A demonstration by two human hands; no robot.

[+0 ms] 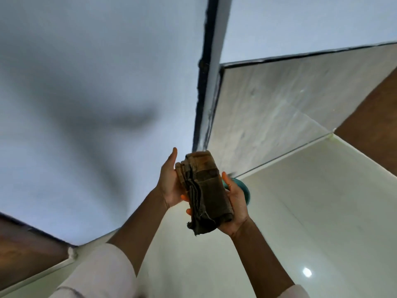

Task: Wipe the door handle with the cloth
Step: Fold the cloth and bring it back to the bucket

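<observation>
A folded brown cloth with frayed edges sits between both of my hands at the centre of the head view. My left hand presses its palm against the cloth's left side, thumb raised. My right hand cups the cloth from the right and below, thumb along its edge. Both hands are in front of a pale door. No door handle shows in this view.
The dark edge of the door runs down to my hands, with a white frame strip beside it. A teal round object peeks out behind my right hand. Glossy pale floor tiles lie right, brown wood surfaces at far right and lower left.
</observation>
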